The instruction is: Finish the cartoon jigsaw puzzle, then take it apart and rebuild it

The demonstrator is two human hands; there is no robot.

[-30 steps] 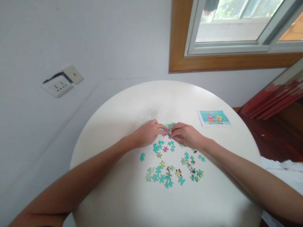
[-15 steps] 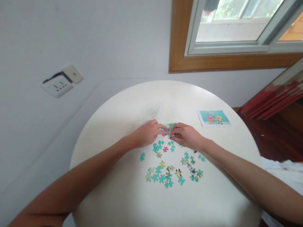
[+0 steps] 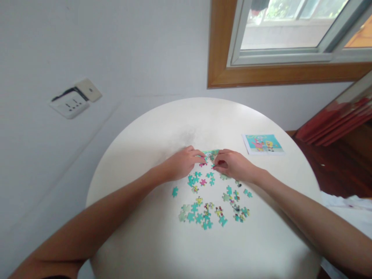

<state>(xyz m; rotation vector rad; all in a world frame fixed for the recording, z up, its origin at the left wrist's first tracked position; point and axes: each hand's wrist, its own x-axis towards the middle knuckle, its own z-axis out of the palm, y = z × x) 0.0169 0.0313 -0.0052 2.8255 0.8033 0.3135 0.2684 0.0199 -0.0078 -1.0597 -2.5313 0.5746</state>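
Pieces of a jigsaw puzzle joined in a small block (image 3: 211, 154) lie near the middle of the round white table (image 3: 203, 116). My left hand (image 3: 186, 162) rests at the block's left side, its fingers stretched over the edge beside a pink part. At the right side, my right hand (image 3: 229, 164) has thumb and fingers pinched on a small puzzle piece (image 3: 213, 166), mostly hidden by the fingertips. Just below the hands are loose teal puzzle pieces (image 3: 194, 180) and a pink puzzle piece (image 3: 202, 182).
Several more loose pieces (image 3: 206, 213) are spread nearer to me, with another group (image 3: 238, 213) to their right. One teal piece (image 3: 174, 192) lies apart at left. A picture card (image 3: 263, 144) with cartoon figures lies at the right. A wall and window frame (image 3: 217, 77) stand behind the table.
My right hand has shifted slightly right, away from the left fingertips, uncovering more of the joined block. My left hand stays almost where it was.
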